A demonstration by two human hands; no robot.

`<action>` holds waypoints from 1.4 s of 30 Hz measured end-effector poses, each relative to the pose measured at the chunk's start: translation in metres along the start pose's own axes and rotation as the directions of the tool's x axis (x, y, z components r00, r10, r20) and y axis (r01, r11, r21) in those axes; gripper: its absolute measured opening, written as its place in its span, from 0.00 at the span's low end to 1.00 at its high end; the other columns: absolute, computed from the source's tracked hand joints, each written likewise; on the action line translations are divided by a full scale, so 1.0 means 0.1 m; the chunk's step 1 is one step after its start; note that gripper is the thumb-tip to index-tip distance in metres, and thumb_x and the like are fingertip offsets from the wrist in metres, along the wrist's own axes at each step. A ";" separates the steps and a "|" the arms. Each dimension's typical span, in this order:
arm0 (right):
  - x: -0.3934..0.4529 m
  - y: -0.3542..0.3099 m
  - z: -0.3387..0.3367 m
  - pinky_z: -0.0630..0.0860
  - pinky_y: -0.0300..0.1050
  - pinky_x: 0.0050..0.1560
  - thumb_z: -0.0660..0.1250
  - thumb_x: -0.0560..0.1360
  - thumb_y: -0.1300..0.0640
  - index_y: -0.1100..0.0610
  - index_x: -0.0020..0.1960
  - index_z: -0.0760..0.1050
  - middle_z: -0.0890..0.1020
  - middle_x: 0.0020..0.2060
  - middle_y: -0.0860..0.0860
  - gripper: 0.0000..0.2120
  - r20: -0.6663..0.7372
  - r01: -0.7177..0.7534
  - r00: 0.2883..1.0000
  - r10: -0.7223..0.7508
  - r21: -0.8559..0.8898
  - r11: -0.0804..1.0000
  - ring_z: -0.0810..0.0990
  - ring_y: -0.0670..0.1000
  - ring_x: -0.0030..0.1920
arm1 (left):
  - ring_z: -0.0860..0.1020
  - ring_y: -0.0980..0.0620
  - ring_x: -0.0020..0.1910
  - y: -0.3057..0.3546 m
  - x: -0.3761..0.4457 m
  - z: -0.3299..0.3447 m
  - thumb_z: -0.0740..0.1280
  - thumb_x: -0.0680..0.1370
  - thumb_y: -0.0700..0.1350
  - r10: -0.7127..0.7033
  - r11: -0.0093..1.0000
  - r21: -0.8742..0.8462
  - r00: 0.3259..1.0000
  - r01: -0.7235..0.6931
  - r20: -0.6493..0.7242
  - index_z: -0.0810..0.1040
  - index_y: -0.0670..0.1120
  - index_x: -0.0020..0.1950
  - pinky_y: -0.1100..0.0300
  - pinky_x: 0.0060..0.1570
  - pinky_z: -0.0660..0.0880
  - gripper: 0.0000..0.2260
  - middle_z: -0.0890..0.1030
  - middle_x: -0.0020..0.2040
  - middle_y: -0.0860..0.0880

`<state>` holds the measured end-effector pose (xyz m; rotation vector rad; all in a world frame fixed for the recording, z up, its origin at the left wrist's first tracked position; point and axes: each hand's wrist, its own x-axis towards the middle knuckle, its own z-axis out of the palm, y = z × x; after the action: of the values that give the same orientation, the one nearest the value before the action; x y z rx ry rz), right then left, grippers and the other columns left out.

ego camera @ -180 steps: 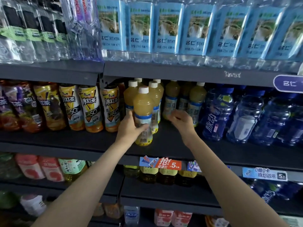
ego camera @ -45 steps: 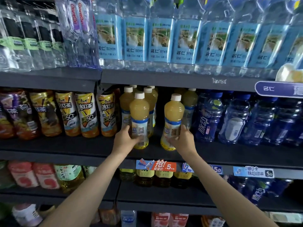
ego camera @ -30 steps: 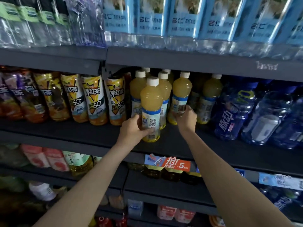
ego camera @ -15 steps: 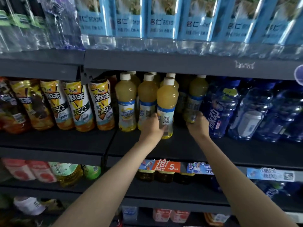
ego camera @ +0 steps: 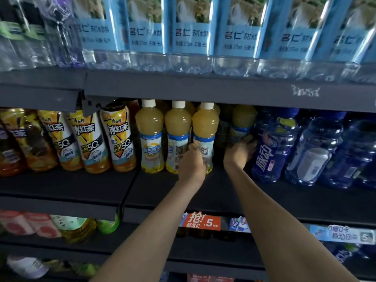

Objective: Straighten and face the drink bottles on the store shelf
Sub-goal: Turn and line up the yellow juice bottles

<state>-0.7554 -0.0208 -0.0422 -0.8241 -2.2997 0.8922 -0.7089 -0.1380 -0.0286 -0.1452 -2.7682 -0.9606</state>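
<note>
Three yellow juice bottles with white caps stand in a front row on the dark middle shelf (ego camera: 203, 192). My left hand (ego camera: 191, 163) grips the lower part of the rightmost front juice bottle (ego camera: 205, 129), whose QR-code side faces out. The left front juice bottle (ego camera: 150, 135) shows its front label. Further right and deeper in, my right hand (ego camera: 239, 152) holds the base of another juice bottle (ego camera: 243, 121) set back in shadow.
Iced tea bottles (ego camera: 118, 137) stand left of the juice. Blue drink bottles (ego camera: 272, 147) crowd the right side, touching my right hand. Water bottles with light blue labels (ego camera: 189, 31) fill the shelf above. Price tags (ego camera: 201, 221) hang on the shelf edge.
My left hand has pushed the front juice bottle back into line beside the other two. My right hand stays on the rear bottle. The camera moved closer.
</note>
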 end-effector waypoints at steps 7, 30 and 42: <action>-0.14 0.08 -0.13 0.62 0.55 0.66 0.66 0.74 0.64 0.66 0.68 0.60 0.63 0.66 0.64 0.26 0.007 0.098 0.995 -0.099 0.086 0.992 0.64 0.65 0.66 | 0.75 0.43 0.60 0.00 0.00 0.00 0.64 0.78 0.40 -0.008 1.000 0.024 1.000 0.009 -0.010 0.64 0.39 0.66 0.54 0.56 0.72 0.19 0.75 0.61 0.41; -1.32 0.00 -1.01 0.81 0.38 0.45 0.66 0.75 0.67 0.66 0.52 0.75 0.83 0.45 0.56 0.06 0.568 -0.388 0.756 -0.325 0.789 0.477 0.82 0.52 0.48 | 0.79 0.48 0.53 -0.58 -0.82 -0.99 0.70 0.73 0.48 0.062 0.584 -0.741 0.891 0.333 0.449 0.74 0.44 0.60 0.53 0.54 0.78 0.18 0.79 0.59 0.42; -1.62 -0.12 -1.21 0.77 0.50 0.52 0.72 0.72 0.52 0.62 0.63 0.70 0.79 0.59 0.60 0.24 0.727 -0.708 0.677 -0.113 0.685 0.170 0.80 0.56 0.56 | 0.75 0.54 0.58 -0.61 -1.15 -1.47 0.68 0.74 0.52 0.191 0.767 -0.636 0.916 0.085 0.354 0.69 0.49 0.64 0.60 0.56 0.74 0.21 0.74 0.63 0.51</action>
<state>-0.5713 -0.0930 0.0027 -0.3758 -1.2760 2.8278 -0.5831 -0.2805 0.0214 -0.5851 -2.5918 -2.0372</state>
